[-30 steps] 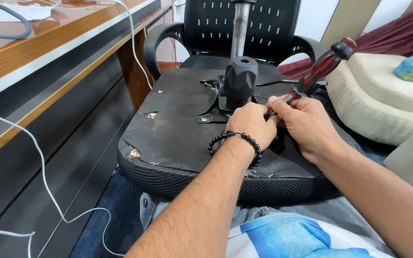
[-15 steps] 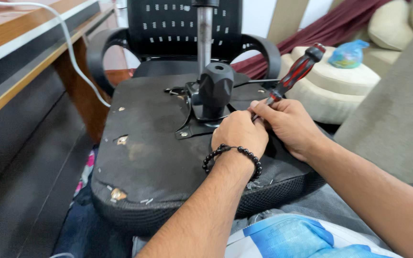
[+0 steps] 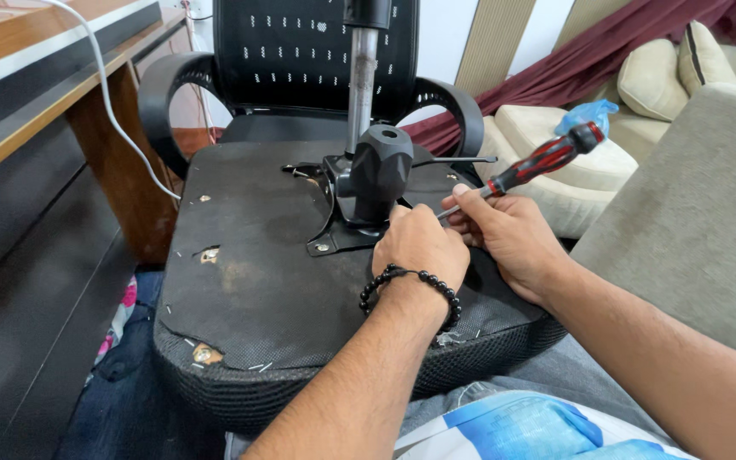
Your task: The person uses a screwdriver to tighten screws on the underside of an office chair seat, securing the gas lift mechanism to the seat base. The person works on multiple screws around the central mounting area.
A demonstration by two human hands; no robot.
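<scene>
An upturned black office chair seat (image 3: 257,273) lies before me, its metal mechanism plate (image 3: 334,230) and gas cylinder (image 3: 361,85) sticking up. My left hand (image 3: 419,247), with a black bead bracelet on the wrist, rests closed on the seat right beside the plate; what it holds is hidden. My right hand (image 3: 508,238) grips the shaft of a red and black screwdriver (image 3: 547,162), whose handle points up to the right and whose tip is hidden behind my left hand.
A wooden desk (image 3: 36,102) with a white cable (image 3: 121,128) stands at the left. The chair's mesh back (image 3: 300,51) and armrests rise behind the seat. Beige cushions (image 3: 572,153) and a grey sofa (image 3: 700,221) lie to the right. The seat fabric is torn in places.
The view has swung left, so the chair sits more central. Both hands stay together at the plate's right side, with the screwdriver at much the same tilt.
</scene>
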